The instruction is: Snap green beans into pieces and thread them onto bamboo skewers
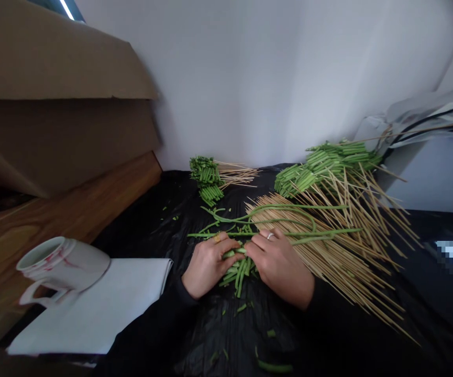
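Observation:
My left hand (209,263), with a ring on one finger, is closed on short green bean pieces (234,253). My right hand (277,262) meets it from the other side, its fingertips closed at the same pieces. Just below the fingers lies a small heap of cut green beans (240,277). Long whole beans (324,233) stretch behind the hands and across a spread of thin wooden skewers (308,246) on the right. My fingers partly hide what is between them.
Skewered bean bundles (328,165) are piled at the back right, with a smaller stack (206,178) by the wall. A mug (67,264) stands at the left near folded white paper (92,314). A cardboard box (65,131) is behind. Bean scraps dot the black plastic sheet (151,214).

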Motion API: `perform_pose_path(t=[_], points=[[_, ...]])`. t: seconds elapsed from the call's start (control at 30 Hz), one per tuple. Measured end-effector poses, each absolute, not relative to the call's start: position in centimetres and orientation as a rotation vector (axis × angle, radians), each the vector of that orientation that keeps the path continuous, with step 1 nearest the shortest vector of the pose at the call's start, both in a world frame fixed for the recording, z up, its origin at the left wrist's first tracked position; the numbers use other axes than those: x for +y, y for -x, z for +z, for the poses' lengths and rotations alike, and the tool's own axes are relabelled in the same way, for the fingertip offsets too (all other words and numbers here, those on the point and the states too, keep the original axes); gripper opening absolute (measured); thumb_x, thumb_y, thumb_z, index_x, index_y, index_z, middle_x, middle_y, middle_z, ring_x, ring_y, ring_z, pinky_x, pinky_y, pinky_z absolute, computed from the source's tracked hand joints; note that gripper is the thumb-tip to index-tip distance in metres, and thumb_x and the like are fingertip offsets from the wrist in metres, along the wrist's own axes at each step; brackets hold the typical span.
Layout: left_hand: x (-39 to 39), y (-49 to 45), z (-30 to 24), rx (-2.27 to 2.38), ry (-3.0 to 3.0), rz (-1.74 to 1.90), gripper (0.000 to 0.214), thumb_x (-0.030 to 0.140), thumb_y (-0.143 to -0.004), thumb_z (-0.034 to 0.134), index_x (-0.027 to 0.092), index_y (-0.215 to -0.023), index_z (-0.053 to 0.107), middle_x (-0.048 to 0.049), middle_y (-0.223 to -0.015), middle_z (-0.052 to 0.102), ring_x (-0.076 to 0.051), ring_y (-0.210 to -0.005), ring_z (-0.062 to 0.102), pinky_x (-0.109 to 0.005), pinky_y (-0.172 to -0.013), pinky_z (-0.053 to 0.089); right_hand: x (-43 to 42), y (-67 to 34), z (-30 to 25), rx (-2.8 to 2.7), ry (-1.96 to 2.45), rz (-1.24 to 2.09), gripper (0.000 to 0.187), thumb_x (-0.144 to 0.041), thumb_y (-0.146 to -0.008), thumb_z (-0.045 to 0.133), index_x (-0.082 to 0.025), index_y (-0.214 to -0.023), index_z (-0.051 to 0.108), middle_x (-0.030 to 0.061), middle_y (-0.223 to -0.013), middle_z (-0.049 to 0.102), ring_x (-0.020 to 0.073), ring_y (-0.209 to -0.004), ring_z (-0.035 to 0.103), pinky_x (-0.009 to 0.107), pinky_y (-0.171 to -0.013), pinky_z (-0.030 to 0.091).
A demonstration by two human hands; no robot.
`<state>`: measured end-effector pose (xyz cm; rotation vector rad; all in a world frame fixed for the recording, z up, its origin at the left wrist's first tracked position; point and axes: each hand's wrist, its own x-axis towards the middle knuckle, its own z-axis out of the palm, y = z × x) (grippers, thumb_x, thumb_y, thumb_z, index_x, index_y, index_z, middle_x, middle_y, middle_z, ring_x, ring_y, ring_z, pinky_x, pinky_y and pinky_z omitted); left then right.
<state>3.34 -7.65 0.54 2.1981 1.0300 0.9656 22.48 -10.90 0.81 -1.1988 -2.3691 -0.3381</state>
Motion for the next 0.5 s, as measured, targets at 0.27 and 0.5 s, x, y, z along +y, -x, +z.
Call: perform_pose_path(t=[0.27, 0.5], points=[[-7.7, -3.1, 1.1, 1.013, -2.326, 0.947, 0.012, 0.023, -0.082, 0.066, 0.023, -0.092, 0.073, -0.0054, -0.080, 0.064, -0.019, -0.075, 0.058, -0.026, -0.071, 0.040, -11.0, -22.4, 1.0, -2.273, 1.150, -0.250, 0.021, -0.013, -0.093, 0.045, -0.018, -0.082, 0.063, 0.0053, -0.077, 0.059, 0.0219, -0.082, 0.049, 0.038, -0.077, 0.034], [-7.7, -3.3, 2.0, 1.006, -2.060, 1.074, 0.007, 0.023, -0.074, 0.075, 0.019, -0.080, 0.074, -0.0041, -0.073, 0.066, -0.017, -0.069, 0.058, -0.026, -0.069, 0.041, -11.1, -22.1, 1.1, -1.982, 1.053, 0.155, 0.018, -0.019, -0.094, 0.048, -0.019, -0.093, 0.066, 0.0039, -0.085, 0.065, 0.0191, -0.084, 0.054, 0.036, -0.081, 0.040]])
